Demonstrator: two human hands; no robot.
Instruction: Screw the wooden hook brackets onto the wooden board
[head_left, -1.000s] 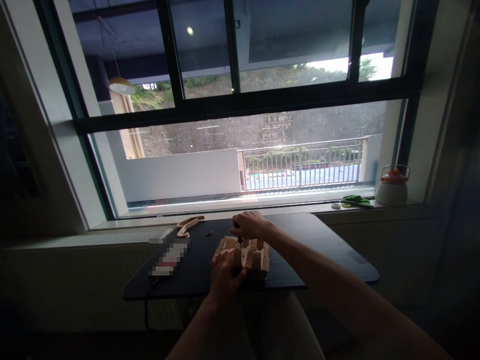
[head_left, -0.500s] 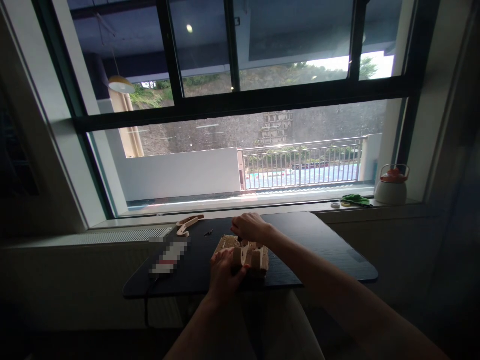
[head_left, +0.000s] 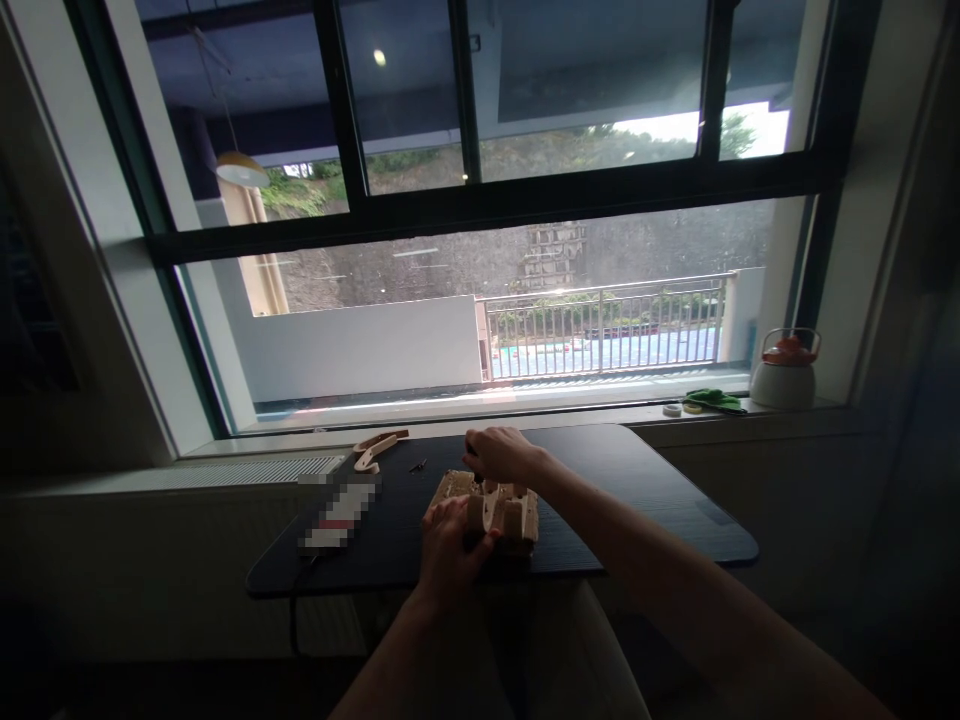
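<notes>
My left hand (head_left: 448,545) grips the near left side of a light brown wooden assembly (head_left: 529,522) with raised, rounded blocks, its thumb along the front. Above the far part of this piece is my right hand (head_left: 501,452), closed in a fist. A short dark tool (head_left: 479,478), looking like a screwdriver, pokes down from the fist toward the wood; most of it is hidden by the fingers. Where its tip meets the wood I cannot make out. Left of the hands lie a few small dark screw-like pieces (head_left: 418,466) and two curved wooden parts (head_left: 377,450).
The dark table (head_left: 637,510) has rounded corners and stands against the window sill. A blurred-out box-like item (head_left: 339,515) lies on its left side, with a cable (head_left: 292,610) hanging over the edge. A white jug (head_left: 784,382) and a green cloth (head_left: 712,401) sit on the sill.
My right fist has turned very slightly above the wood. My left hand and the wooden assembly stay in place.
</notes>
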